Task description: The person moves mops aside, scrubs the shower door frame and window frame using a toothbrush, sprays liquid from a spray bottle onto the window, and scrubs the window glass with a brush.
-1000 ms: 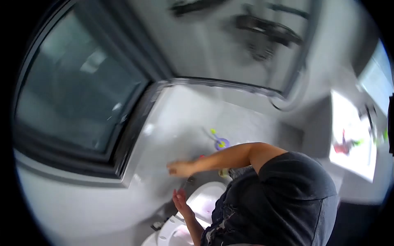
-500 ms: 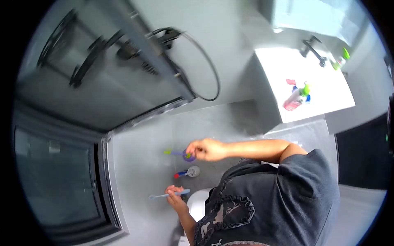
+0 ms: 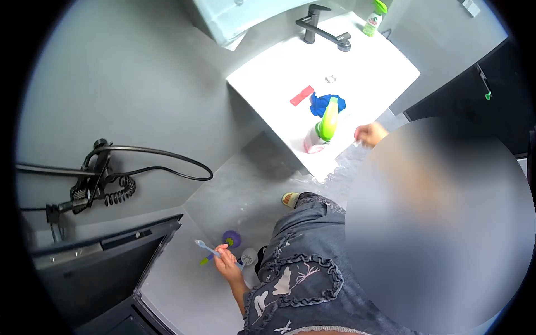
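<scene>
My left hand (image 3: 225,263) is closed around a light blue plastic stick-shaped tool (image 3: 204,246), low over the floor. Beside it on the floor stand a round purple piece (image 3: 233,237) with a green centre and a round white piece (image 3: 249,256) with holes. My right hand (image 3: 371,135) is at the front edge of the white sink (image 3: 268,89), its fingers drawn together. A small white bit shows at those fingertips, too small to name. Left of that hand, a spray bottle (image 3: 328,124) with a green head and pink base stands near a crumpled blue cloth (image 3: 328,104).
A red strip (image 3: 302,95) lies on the sink, below a black faucet (image 3: 324,30). Another green-topped bottle (image 3: 374,19) stands at the back corner. A black shower hose (image 3: 167,149) hangs left, above a dark-framed glass door (image 3: 106,262). A large blur covers the lower right.
The view has turned toward the sink. My right hand has moved from above the purple piece to the sink's front edge. My left hand still holds the light blue tool.
</scene>
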